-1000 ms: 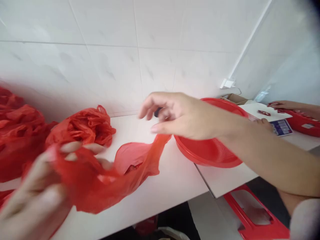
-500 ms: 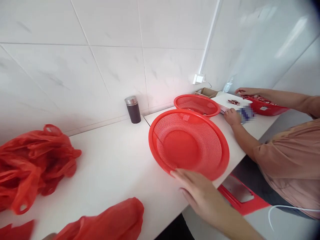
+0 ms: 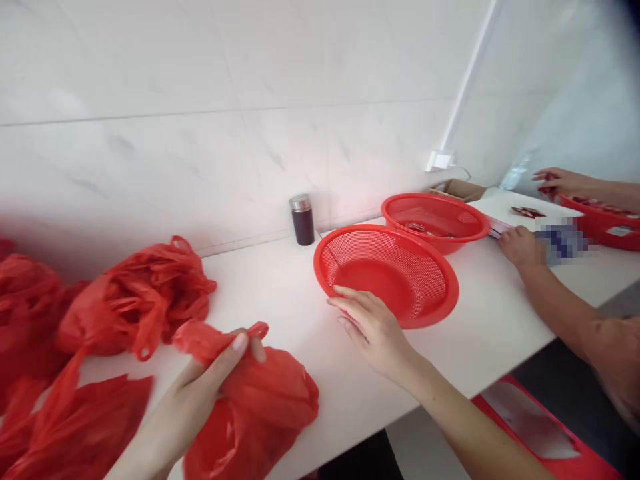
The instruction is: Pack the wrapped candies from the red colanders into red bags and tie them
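My left hand (image 3: 215, 373) is closed on the gathered top of a red plastic bag (image 3: 270, 407) at the bottom centre, low over the white table. The bag looks filled; its contents are hidden. My right hand (image 3: 373, 327) is open, fingers spread, at the near left rim of a red mesh basket (image 3: 377, 277). No items show inside that basket. Behind it to the right, a second red basket (image 3: 435, 217) holds some small wrapped pieces.
Red bags (image 3: 150, 293) lie heaped at the left, with another bag (image 3: 95, 413) nearer. A dark flask (image 3: 303, 220) stands by the wall. At the right, a person's hands (image 3: 520, 247) work beside a white box (image 3: 530, 200) and a red basin (image 3: 613, 223).
The view has swung left. My left hand has come into sight with the red bag, now raised and upright. The mesh basket has lowered from a tilt and lies flatter on the table.
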